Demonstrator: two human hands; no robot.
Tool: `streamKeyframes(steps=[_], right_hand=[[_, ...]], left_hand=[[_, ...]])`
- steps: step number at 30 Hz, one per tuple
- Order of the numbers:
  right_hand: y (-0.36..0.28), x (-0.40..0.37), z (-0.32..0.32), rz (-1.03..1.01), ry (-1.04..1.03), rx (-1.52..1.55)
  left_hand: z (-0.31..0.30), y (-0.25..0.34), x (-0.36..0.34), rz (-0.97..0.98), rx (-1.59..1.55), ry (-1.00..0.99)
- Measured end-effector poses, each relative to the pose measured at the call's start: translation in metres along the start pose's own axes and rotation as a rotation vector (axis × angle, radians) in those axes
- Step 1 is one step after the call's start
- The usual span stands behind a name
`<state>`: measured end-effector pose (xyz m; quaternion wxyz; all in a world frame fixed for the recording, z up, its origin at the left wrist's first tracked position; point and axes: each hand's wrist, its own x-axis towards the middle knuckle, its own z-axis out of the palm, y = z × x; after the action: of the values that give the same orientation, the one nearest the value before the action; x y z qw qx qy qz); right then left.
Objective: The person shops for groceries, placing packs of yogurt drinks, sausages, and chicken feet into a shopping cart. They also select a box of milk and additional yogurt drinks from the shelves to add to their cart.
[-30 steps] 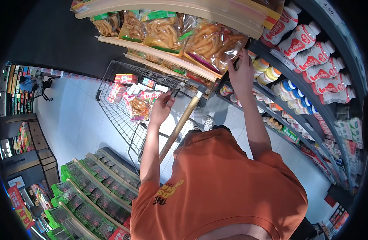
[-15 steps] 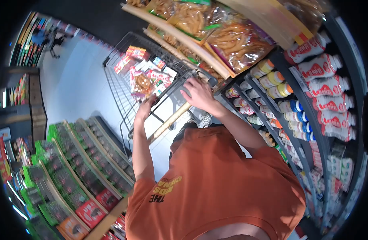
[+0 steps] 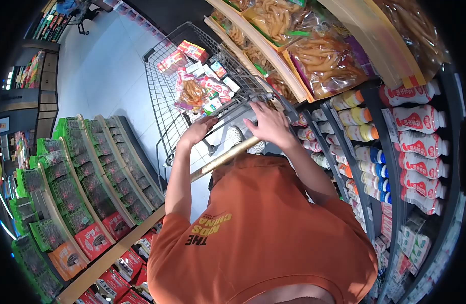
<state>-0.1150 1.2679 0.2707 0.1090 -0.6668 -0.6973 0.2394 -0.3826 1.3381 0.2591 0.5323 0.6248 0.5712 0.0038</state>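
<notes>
A wire shopping cart (image 3: 159, 96) stands in front of me, with a gold bar (image 3: 225, 158) across its near end. My left hand (image 3: 196, 133) is over the cart's near side, fingers stretched forward. My right hand (image 3: 269, 123) lies at the grey rear part of the cart, fingers extended and thumb apart. Neither hand holds anything that I can make out. Inside the cart are a clear bag of brown food (image 3: 193, 92), a red-and-white bottle pack (image 3: 217, 87), red-and-yellow boxes (image 3: 192, 50) and several small cartons.
Close on the right, shelves hold red-and-white bottles (image 3: 418, 120) and bagged food (image 3: 327, 63). Tiered racks of green packs (image 3: 68, 157) stand left, with red packs (image 3: 93, 240) at their front. Pale floor (image 3: 103, 66) runs ahead on the left. Someone in blue (image 3: 65, 7) is far off.
The view has tilted and shifted, so the cart and right-hand shelves appear farther right and the racks higher. Both hands stay at the cart's near end, and its contents look the same.
</notes>
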Motion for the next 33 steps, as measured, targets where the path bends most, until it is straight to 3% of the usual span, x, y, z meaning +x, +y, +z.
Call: streamKeyframes(steps=[4,8,11,14,15,16,17,19,20,24,27,30,33], right_hand=[[0.000,-0.011,-0.003,-0.001,-0.049,-0.003],[-0.005,-0.017,-0.003,0.031,-0.104,-0.048],[-0.004,-0.020,0.003,0.010,-0.036,-0.029],[-0.004,-0.022,0.007,-0.001,-0.023,-0.005],[-0.005,-0.022,0.007,0.002,-0.034,0.002],[-0.007,-0.021,0.006,-0.002,-0.031,-0.007],[-0.009,-0.021,0.002,-0.005,-0.029,-0.018],[-0.012,-0.020,-0.002,0.002,-0.039,-0.020],[-0.013,-0.019,-0.003,0.013,-0.048,-0.010],[-0.016,-0.014,-0.004,0.024,-0.021,-0.013],[-0.017,-0.010,-0.002,0.027,0.004,-0.043],[-0.023,-0.006,-0.007,0.043,-0.003,-0.060],[-0.020,-0.003,-0.002,0.023,0.034,-0.048]], left_hand=[[0.002,0.008,-0.007,-0.060,0.036,-0.043],[0.004,-0.024,0.021,-0.023,0.208,-0.041],[-0.006,-0.041,0.046,-0.040,0.124,0.007],[-0.006,-0.131,0.110,0.015,0.130,0.105],[-0.012,-0.135,0.119,0.039,0.135,0.113],[-0.017,-0.139,0.128,-0.100,-0.133,0.133],[-0.019,-0.144,0.135,-0.339,-0.191,0.194],[-0.020,-0.197,0.171,-0.290,-0.173,0.278],[-0.025,-0.208,0.180,-0.387,-0.199,0.280],[-0.024,-0.244,0.202,-0.513,-0.554,0.415],[-0.015,-0.312,0.245,-0.581,-0.758,0.416],[-0.023,-0.302,0.247,-0.631,-0.901,0.475],[-0.018,-0.331,0.271,-0.472,-0.975,0.484]])
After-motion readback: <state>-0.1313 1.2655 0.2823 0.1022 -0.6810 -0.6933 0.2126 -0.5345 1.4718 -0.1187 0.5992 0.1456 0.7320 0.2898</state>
